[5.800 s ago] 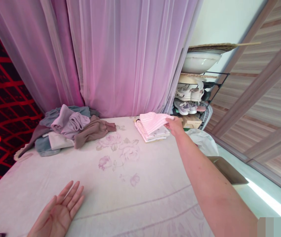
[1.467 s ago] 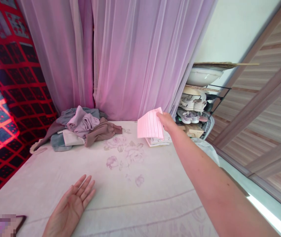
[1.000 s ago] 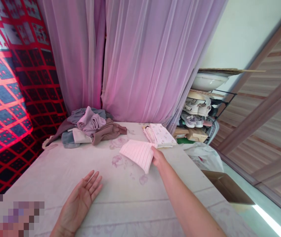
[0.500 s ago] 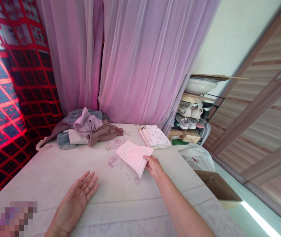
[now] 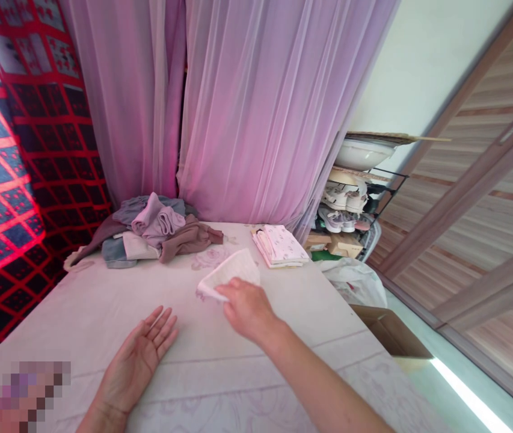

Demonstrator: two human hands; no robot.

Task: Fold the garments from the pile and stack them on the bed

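Gripping a folded pale pink cloth (image 5: 230, 270) by its near edge, the person's right hand (image 5: 246, 308) is holding it low over a bed sheet (image 5: 53, 313) printed with faint pink flowers. The right fingers (image 5: 233, 290) are curled closed over the top of the cloth, and its far corner is rising above them. Whether its lower edge is touching the sheet is hard to tell. The left hand (image 5: 135, 363) is lying palm up on the sheet, well apart from the cloth, its left fingers (image 5: 159, 326) spread wide open and holding nothing.

Beyond the hands, a folded stack of printed cloths (image 5: 279, 245) is lying near the far edge of the bed, to the right of the held cloth. A heap of crumpled clothes (image 5: 148, 234) in grey, lilac and brown is sitting further left against a sheer pink curtain (image 5: 247, 108). Off the right side of the bed, an open cardboard box (image 5: 389, 331) is standing just past a white plastic bag (image 5: 353, 284); the box's contents are hidden. A wire rack (image 5: 387, 180) is holding sneakers (image 5: 340, 201), with a white basin (image 5: 362, 155) sitting on top.
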